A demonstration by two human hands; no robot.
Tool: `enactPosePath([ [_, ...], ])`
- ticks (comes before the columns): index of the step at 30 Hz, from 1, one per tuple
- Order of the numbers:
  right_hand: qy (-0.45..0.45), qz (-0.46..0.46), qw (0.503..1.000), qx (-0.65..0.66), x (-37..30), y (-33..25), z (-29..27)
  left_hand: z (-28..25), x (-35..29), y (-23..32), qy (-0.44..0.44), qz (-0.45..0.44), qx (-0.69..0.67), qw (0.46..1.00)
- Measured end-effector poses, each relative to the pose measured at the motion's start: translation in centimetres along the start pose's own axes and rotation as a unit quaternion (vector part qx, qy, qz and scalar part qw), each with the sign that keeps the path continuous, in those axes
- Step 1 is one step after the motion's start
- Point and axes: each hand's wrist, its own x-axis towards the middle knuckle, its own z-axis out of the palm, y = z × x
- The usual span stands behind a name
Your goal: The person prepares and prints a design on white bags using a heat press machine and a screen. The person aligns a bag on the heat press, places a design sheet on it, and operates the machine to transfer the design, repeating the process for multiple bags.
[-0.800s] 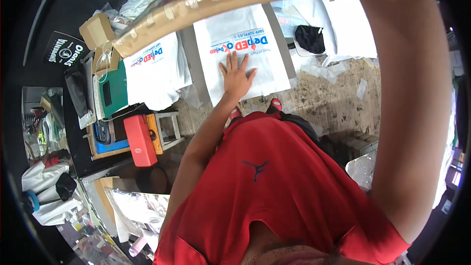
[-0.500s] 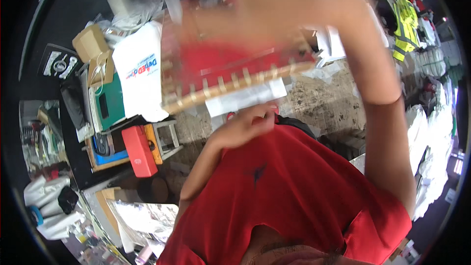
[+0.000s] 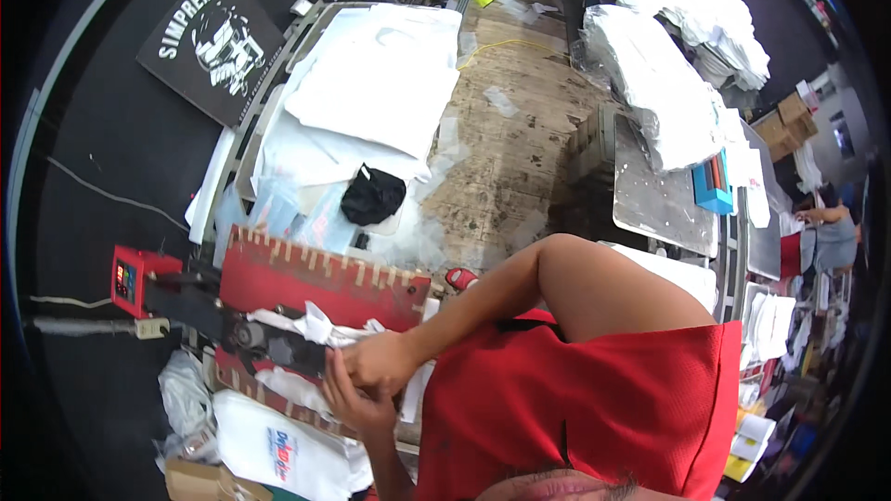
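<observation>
Both my hands meet at the near end of a heat press with a red plate (image 3: 278, 280). My right hand (image 3: 382, 361) is closed at the end of the press's dark handle (image 3: 295, 355), its forearm reaching across from the right. Just below it, my left hand (image 3: 357, 404) curls its fingers over the same handle end; the grip itself is mostly hidden between the hands. Short tan strips line the plate's edges. Crumpled white cloth (image 3: 316, 323) lies along the middle of the plate, beside the dark arm.
A red control box (image 3: 147, 280) stands left of the press. Beyond it lie stacked white shirts (image 3: 371, 83) and a black cloth bundle (image 3: 373, 195). A printed white bag (image 3: 278, 441) sits below. At right are wrapped white garments (image 3: 650, 83), a blue box (image 3: 713, 184) and another person (image 3: 831, 232).
My view has swung left. My right hand has come down from its raised, blurred position over the red plate, and my left hand has moved from my front to join it at the handle.
</observation>
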Motion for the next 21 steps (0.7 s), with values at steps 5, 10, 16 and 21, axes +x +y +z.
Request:
enactPosePath([
  [5,0.050,-0.030,0.998,0.024,-1.4,2.1,1.2,2.6,-0.6,-2.2,0.008,0.020,0.042,0.999],
  [10,0.011,-0.033,0.999,-0.014,-2.7,5.9,3.6,5.7,-0.3,-3.1,0.011,0.000,0.055,0.998],
  [16,0.093,-0.040,0.994,-0.029,-2.3,4.9,3.9,5.5,-1.1,-3.0,0.016,-0.026,0.064,0.997],
  [21,0.046,-0.034,0.998,-0.005,-2.6,4.4,3.1,5.8,-1.6,-2.5,0.044,-0.054,0.050,0.996],
])
